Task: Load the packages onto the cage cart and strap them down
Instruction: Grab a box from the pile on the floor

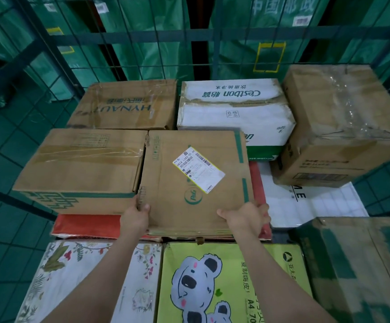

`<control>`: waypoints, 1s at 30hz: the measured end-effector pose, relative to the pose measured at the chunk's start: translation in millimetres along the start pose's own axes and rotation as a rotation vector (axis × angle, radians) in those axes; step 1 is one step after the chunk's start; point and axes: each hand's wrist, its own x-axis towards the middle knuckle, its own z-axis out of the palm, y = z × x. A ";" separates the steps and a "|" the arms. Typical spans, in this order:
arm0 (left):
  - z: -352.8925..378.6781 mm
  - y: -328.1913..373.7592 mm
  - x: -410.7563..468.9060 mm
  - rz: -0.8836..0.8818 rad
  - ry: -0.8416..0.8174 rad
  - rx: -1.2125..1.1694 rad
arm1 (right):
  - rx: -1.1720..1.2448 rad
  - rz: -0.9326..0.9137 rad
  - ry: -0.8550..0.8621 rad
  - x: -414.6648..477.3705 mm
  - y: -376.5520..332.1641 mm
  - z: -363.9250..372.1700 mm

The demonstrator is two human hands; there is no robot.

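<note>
Both hands grip the near edge of a brown labelled box (196, 180): the left hand (135, 217) curls round its near-left corner, thumb on top, and the right hand (247, 219) clasps the near-right corner, fingers apparently tucked beneath. The box sits inside the cage cart (49, 57), touching a taped brown box (80, 169) on its left, with a HYNAUT box (124, 106) and a white C'estbon box (233, 108) behind. A koala-print box (212, 283) lies nearer the person.
</note>
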 end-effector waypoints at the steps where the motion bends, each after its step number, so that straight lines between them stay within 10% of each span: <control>1: -0.2 0.6 0.3 0.003 0.003 0.024 | 0.003 0.000 0.005 -0.1 0.2 0.1; 30: -44.1 101.3 -144.4 0.127 -0.081 0.147 | -0.078 -0.307 -0.202 -88.4 -4.8 -108.4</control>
